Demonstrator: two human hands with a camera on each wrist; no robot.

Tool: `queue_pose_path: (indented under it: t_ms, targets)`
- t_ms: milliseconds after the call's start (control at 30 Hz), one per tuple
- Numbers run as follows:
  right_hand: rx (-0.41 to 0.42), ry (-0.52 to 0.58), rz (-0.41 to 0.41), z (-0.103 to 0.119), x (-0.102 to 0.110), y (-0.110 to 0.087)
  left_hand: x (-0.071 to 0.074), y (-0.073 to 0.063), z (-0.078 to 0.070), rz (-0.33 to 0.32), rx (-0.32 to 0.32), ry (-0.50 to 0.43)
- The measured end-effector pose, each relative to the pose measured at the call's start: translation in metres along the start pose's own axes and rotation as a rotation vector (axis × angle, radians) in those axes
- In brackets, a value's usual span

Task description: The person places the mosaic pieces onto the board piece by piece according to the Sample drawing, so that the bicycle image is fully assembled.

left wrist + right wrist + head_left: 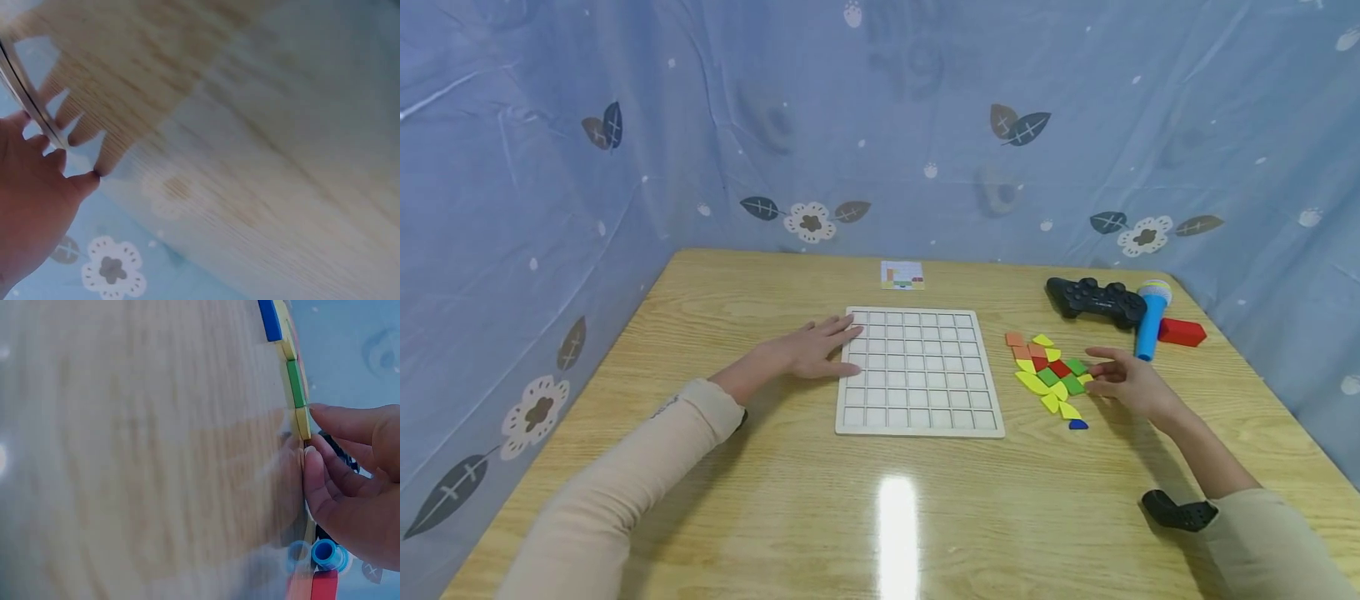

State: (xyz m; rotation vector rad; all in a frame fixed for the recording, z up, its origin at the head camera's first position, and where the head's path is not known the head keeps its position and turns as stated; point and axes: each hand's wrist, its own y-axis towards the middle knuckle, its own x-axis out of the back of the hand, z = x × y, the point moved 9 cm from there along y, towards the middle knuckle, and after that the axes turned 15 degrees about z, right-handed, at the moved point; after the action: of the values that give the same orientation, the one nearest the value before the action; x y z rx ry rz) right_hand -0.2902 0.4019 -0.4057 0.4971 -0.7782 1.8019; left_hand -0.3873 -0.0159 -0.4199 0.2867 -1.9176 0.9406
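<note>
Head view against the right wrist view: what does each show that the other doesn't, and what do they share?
Only the head view shows the left hand at the left edge of the grid board, and the small picture card beyond it.

Only the right wrist view shows the hollow end of the blue microphone.

Both show the right hand beside the coloured pieces, the microphone's handle, the red block and the wooden table.

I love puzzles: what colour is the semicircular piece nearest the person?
The semicircular piece is blue; the head view shows it best.
</note>
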Motion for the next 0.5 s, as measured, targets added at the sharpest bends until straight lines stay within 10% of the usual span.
queue_pose_path:
  t_ms: [500]
  targets:
    - [0.034, -0.094, -0.019, 0.0056, 0.0013, -0.0011, 0.0008, -0.0011, -0.0033, 0.006, 0.017, 0.001]
